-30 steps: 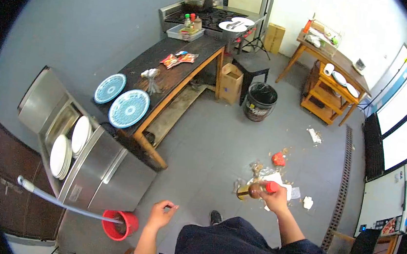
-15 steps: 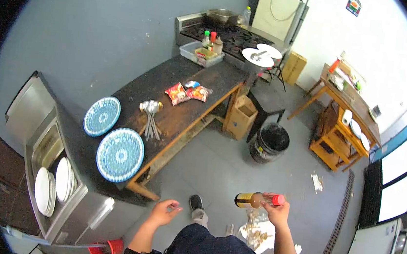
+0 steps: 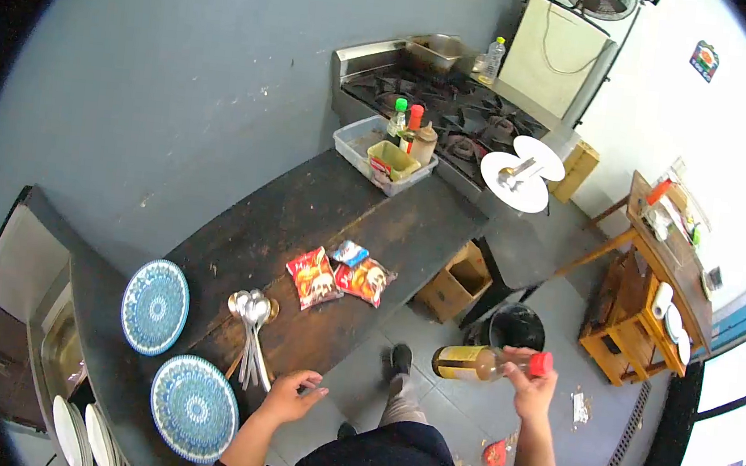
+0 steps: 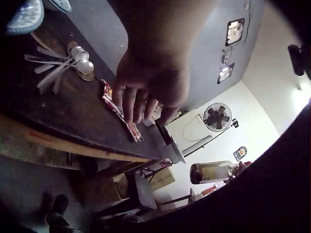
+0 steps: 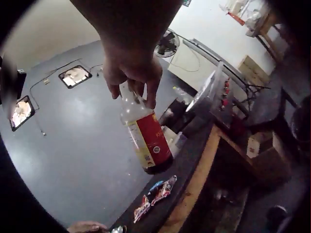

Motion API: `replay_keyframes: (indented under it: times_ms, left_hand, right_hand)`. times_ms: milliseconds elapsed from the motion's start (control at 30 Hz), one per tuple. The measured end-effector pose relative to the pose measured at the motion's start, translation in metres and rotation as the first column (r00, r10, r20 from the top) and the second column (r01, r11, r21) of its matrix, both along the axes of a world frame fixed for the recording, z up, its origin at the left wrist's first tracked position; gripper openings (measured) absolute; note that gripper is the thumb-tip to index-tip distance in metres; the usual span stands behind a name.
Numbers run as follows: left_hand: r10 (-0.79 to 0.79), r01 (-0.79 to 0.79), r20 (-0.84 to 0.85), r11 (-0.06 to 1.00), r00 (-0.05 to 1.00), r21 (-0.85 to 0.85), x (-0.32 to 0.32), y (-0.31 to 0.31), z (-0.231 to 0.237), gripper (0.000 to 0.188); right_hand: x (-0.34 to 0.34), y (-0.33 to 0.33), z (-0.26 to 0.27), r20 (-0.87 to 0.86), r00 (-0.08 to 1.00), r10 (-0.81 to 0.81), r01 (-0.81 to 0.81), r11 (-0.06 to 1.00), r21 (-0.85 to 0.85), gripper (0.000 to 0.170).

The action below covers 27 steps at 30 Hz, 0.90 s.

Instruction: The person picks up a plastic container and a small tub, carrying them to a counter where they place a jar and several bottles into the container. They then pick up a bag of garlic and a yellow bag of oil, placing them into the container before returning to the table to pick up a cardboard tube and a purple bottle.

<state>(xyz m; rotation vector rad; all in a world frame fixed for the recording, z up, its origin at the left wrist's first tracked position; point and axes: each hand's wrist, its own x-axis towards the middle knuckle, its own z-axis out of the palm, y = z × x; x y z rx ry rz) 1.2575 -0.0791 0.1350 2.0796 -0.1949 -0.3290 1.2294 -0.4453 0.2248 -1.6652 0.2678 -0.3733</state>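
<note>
Right grip point(image 3: 530, 390) in the head view closes round the neck of a glass bottle point(image 3: 468, 363), just below its red cap point(image 3: 541, 364). The bottle lies nearly level in the air, past the edge of the worktop point(image 3: 303, 208), with its base toward the person's left. Beneath it, a black bucket point(image 3: 516, 332) stands on the floor. The left grip point(image 3: 290, 397) has loosely bent fingers and is near the handles of a bunch of spoons point(image 3: 255, 309). On the worktop, two blue patterned plates point(image 3: 156, 306) point(image 3: 194, 407) sit to the left of the spoons, and two red packets point(image 3: 315, 279) point(image 3: 364, 280) lie with a small blue packet point(image 3: 350, 253) beyond them. A clear tub point(image 3: 386, 189) with bottles in it is farther back, beside the stove point(image 3: 457, 106).

From the left wrist, the left grip's fingers hang down, slightly apart and bent; it seems to hover above the worktop, though the dim view makes the gap hard to judge. The bottle shows well apart from it, at the lower right.

From the right wrist, the fingers and thumb pinch the bottle's neck, its base pointing away from the hand and its red and yellow label in sight.
</note>
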Motion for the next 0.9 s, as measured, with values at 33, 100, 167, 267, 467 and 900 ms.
replay_keyframes:
  times_ms: [33, 100, 167, 267, 467, 900]
  left_hand:
    - [0.030, -0.030, -0.011, 0.999, 0.999, -0.019, 0.016, -0.004, 0.001, 0.030]
    - [0.066, -0.065, 0.043, 0.997, 0.997, -0.028, 0.050, -0.012, -0.004, 0.030]
    - [0.149, -0.147, 0.021, 0.987, 0.989, -0.056, 0.081, -0.021, -0.004, 0.030]
    - [0.302, -0.312, -0.100, 0.945, 0.948, -0.103, 0.119, -0.038, -0.006, 0.026]
    - [0.379, -0.405, -0.241, 0.912, 0.893, -0.067, 0.127, -0.040, -0.012, 0.028]
    - [0.777, -0.744, -0.081, 0.622, 0.624, 0.242, 0.015, -0.037, -0.002, 0.014]
  right_hand:
    - [0.026, -0.006, 0.009, 0.018, 0.999, 0.029, -0.030, 0.998, 0.055, 0.025]
    - [0.085, -0.019, 0.030, 0.056, 0.992, 0.116, -0.121, 0.988, 0.101, 0.026]
    - [0.152, -0.028, 0.061, 0.084, 0.969, 0.233, -0.236, 0.971, 0.028, 0.026]
    - [0.261, -0.033, 0.117, 0.002, 0.936, 0.353, -0.344, 0.913, -0.221, 0.026]
    - [0.479, 0.011, 0.179, 0.203, 0.771, 0.603, -0.462, 0.750, -0.474, 0.022]
    - [0.740, 0.098, 0.059, -0.230, 0.733, 0.640, -0.423, 0.165, -0.891, 0.039]
